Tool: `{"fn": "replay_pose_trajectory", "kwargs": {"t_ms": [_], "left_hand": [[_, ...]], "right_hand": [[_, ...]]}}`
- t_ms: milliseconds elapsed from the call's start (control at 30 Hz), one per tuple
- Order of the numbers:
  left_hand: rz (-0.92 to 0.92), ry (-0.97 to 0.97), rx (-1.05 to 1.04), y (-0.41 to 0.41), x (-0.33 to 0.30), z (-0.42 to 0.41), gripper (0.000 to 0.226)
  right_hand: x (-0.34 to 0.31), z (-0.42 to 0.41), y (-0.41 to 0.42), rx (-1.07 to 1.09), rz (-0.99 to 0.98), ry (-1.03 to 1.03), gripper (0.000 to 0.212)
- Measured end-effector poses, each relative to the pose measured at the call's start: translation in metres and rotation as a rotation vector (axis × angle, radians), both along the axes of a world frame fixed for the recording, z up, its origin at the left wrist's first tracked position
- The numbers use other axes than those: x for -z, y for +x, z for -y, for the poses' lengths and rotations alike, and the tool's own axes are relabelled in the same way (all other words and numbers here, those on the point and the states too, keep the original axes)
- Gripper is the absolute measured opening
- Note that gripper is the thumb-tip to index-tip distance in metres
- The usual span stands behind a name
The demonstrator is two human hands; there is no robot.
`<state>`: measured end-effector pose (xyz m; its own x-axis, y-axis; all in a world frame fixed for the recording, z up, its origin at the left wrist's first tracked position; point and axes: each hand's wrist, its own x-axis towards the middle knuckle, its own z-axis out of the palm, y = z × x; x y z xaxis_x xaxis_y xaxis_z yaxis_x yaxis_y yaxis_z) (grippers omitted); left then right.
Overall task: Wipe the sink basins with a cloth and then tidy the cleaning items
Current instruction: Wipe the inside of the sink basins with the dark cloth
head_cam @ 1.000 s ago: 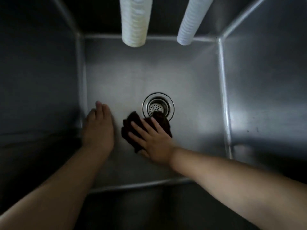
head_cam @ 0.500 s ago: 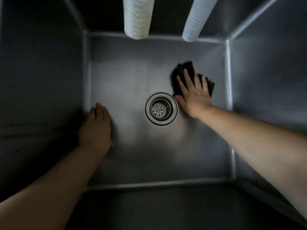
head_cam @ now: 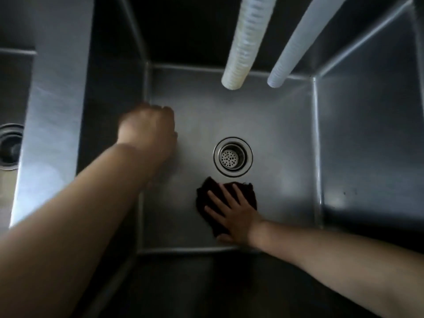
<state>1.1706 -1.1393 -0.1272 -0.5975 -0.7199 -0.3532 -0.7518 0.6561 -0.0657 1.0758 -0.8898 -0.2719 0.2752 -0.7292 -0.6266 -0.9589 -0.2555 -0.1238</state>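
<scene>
In the steel basin [head_cam: 286,125], floor dull. Two white hoses [head_cam: 243,42] hang above. Left hand [head_cam: 146,129] blurred, fingers curled under, near left wall. Right hand [head_cam: 234,214] spread flat, pressing dark cloth [head_cam: 206,196] just below drain [head_cam: 232,156].

Dark, perhaps maroon cloth [head_cam: 226,198]; grey basin [head_cam: 275,125].

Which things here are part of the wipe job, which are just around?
In the job:
cloth, dark, flat on the basin floor
right hand, fingers spread, pressing the cloth
basin, steel
left hand, on the basin floor near the left wall; blurred

Just around:
drain
two white hoses hanging overhead
second basin at left
</scene>
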Motion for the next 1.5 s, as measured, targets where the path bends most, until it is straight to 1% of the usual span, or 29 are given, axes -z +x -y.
{"fn": "replay_pose_trajectory", "kwargs": {"t_ms": [100,167,233,300,367,467,533,600,667,733,933,1033,1167,1233,1300,1333,1400,1433,1500], "left_hand": [[-0.085,-0.185,0.107,0.004,-0.028,0.033,0.028],[-0.16,-0.271,0.204,0.012,-0.038,0.054,0.026],[-0.213,-0.313,0.278,0.022,-0.044,0.071,0.027],[-0.222,-0.318,0.352,0.029,-0.044,0.08,0.028],[-0.241,-0.284,0.398,0.032,-0.042,0.084,0.03],[-0.251,-0.24,0.409,0.03,-0.042,0.087,0.041],[-0.268,-0.216,0.431,0.031,-0.042,0.089,0.042],[-0.29,-0.197,0.442,0.032,-0.042,0.09,0.04],[-0.291,-0.174,0.451,0.032,-0.042,0.091,0.035],[-0.293,-0.166,0.454,0.032,-0.041,0.09,0.03],[-0.251,-0.201,0.432,0.032,-0.044,0.088,0.026],[-0.182,-0.246,0.412,0.032,-0.044,0.086,0.023],[-0.117,-0.326,0.426,0.03,-0.042,0.081,0.022],[-0.051,-0.357,0.454,0.028,-0.041,0.078,0.021],[0.044,-0.367,0.503,0.023,-0.041,0.074,0.021],[0.068,-0.356,0.504,0.021,-0.04,0.071,0.02],[0.042,-0.311,0.455,0.013,-0.039,0.063,0.022],[0.045,-0.299,0.452,0.008,-0.037,0.058,0.024],[0.057,-0.281,0.465,-0.001,-0.029,0.047,0.029]], "right_hand": [[0.001,0.053,0.024,-0.019,0.027,-0.094,0.079],[0.003,0.093,0.027,0.039,0.021,-0.197,0.077],[0.005,0.129,0.02,0.117,0.005,-0.269,0.074],[0.011,0.158,0.005,0.161,-0.02,-0.33,0.072],[0.016,0.184,-0.015,0.212,-0.051,-0.374,0.07],[0.019,0.223,-0.046,0.348,-0.085,-0.43,0.067],[0.022,0.249,-0.064,0.447,-0.071,-0.435,0.067],[0.026,0.266,-0.071,0.496,-0.11,-0.446,0.067],[0.026,0.269,-0.065,0.526,-0.124,-0.443,0.068],[0.024,0.256,-0.053,0.524,-0.095,-0.424,0.068],[0.013,0.175,0.026,0.351,0.017,-0.394,0.072],[0.016,0.173,0.043,0.335,0.012,-0.395,0.069],[0.022,0.207,0.018,0.257,0.017,-0.421,0.068],[0.021,0.223,0.001,0.271,-0.008,-0.429,0.069],[0.024,0.233,-0.022,0.359,-0.027,-0.457,0.071],[0.026,0.237,-0.038,0.448,-0.017,-0.461,0.075],[0.024,0.237,-0.072,0.628,0.033,-0.423,0.085],[0.023,0.233,-0.087,0.622,0.037,-0.438,0.084],[0.019,0.222,-0.115,0.551,0.033,-0.462,0.076]]}}
